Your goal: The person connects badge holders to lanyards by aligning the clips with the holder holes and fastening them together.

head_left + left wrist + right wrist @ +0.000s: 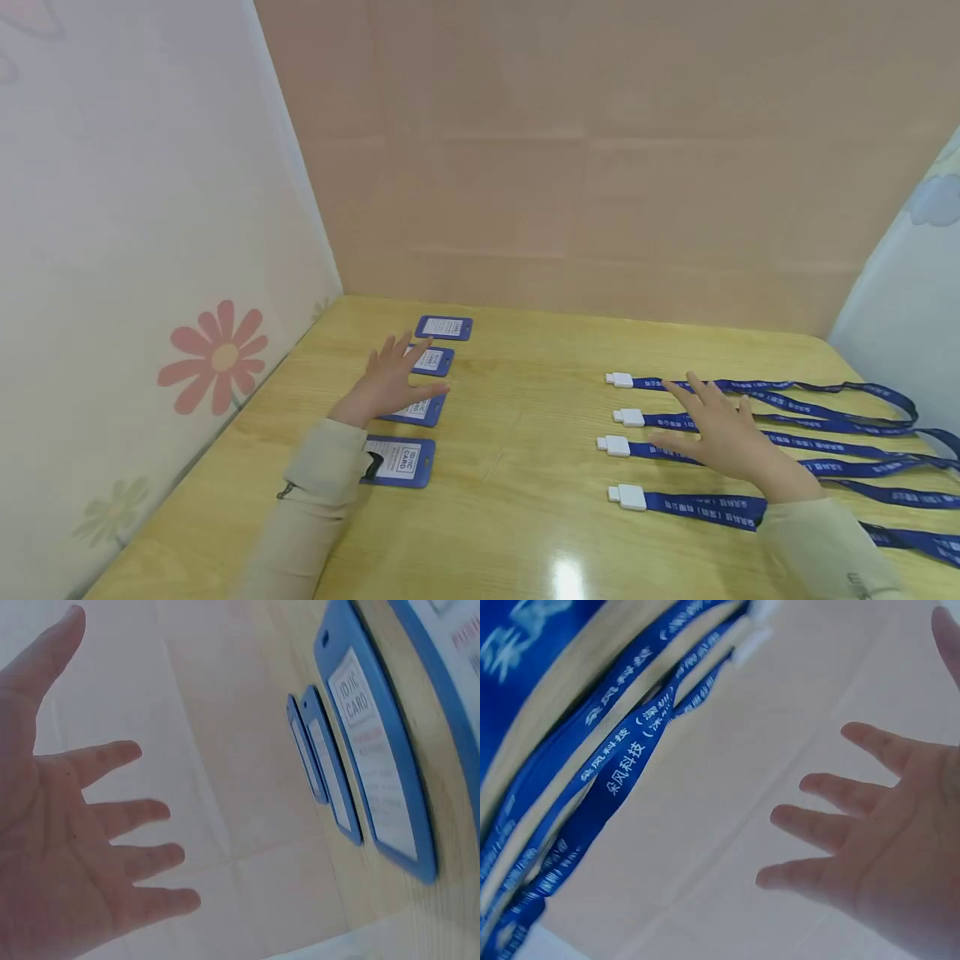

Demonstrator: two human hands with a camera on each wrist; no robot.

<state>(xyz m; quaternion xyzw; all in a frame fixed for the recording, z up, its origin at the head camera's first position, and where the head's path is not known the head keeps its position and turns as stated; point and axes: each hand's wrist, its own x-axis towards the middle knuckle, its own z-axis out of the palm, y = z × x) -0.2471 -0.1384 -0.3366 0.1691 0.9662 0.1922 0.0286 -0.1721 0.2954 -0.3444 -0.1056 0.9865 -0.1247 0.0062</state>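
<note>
A left hand (pixel 386 383) is up over the left side of the yellow wooden table (pixel 525 417). Its fingers and thumb are spread wide, and it has hold of nothing. Under it and around it are four blue ID card holders (pixel 444 327), lying flat in a row from far to near. Each has a white card (pixel 442 327) inside. On the nearest one, big letters in a box say "ID/IC CARD". Smaller lines beside the box are too tiny to read.

A right hand (pixel 723 433) is over the right side. Its fingers are spread apart too, and nothing is in them. Below it lie four blue lanyards (pixel 712 507) with white plastic ends (pixel 632 497) that point left. White Chinese writing runs along the straps, and "科技" can be read in the right wrist view. The straps lie across each other at the right.

Both arms have pale sleeves (pixel 322 475). A pink flower (pixel 225 358) is on the left wall (pixel 150 208).
</note>
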